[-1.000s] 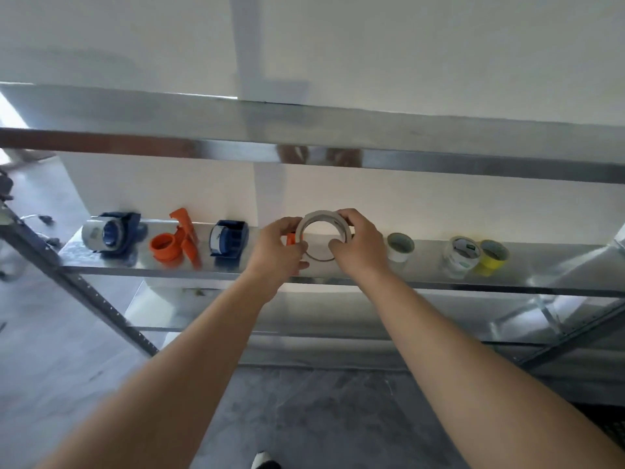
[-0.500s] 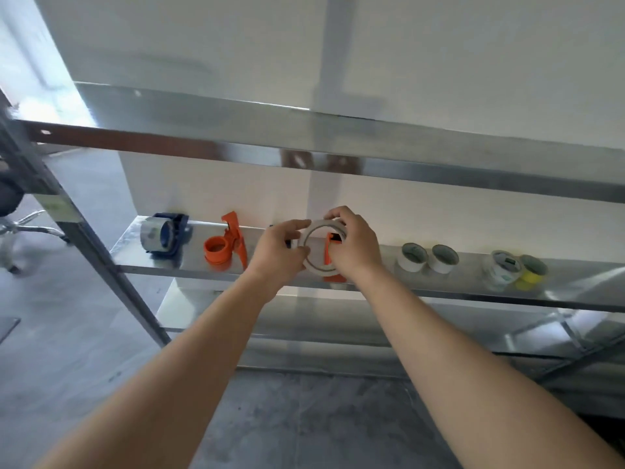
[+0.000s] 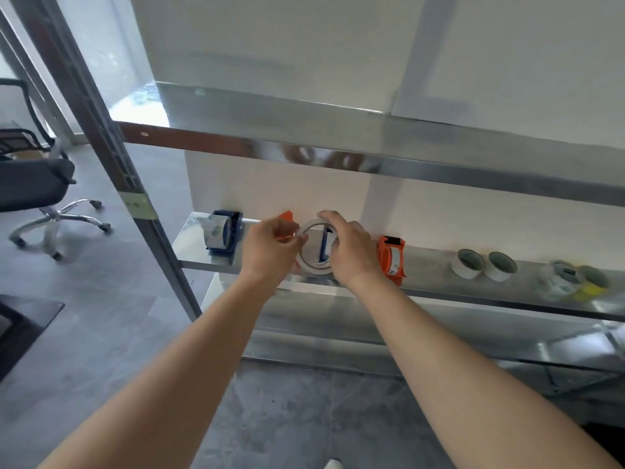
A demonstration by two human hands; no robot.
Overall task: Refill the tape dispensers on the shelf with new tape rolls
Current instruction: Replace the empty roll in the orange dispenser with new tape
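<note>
- The task is partway, by my judgement: the blue dispenser (image 3: 221, 233) at the left of the shelf (image 3: 429, 267) carries a roll, so it looks refilled.
- The tape roll (image 3: 308, 265) is held up in front of the shelf at frame centre, over a second blue dispenser (image 3: 325, 245) that shows through its hole; it is not seated on anything yet.
- The left hand (image 3: 270, 247) pinches the roll's left edge between thumb and fingertips.
- The right hand (image 3: 351, 252) curls round the roll's right rim, with one finger over the top.
- Left to do, as I read it: mount this roll, then deal with the orange dispenser (image 3: 392, 255) just right of the hands and another orange one (image 3: 284, 219) behind the left hand.
- Spare stock lies along the shelf to the right: two white rolls (image 3: 468, 264), a clear roll (image 3: 561, 279) and a yellow roll (image 3: 592, 284).
- Hard to make out: whether the orange dispenser on the right holds tape or only a white label.
- Hidden: most of the orange dispenser behind the left hand, and the second blue dispenser's hub.
</note>
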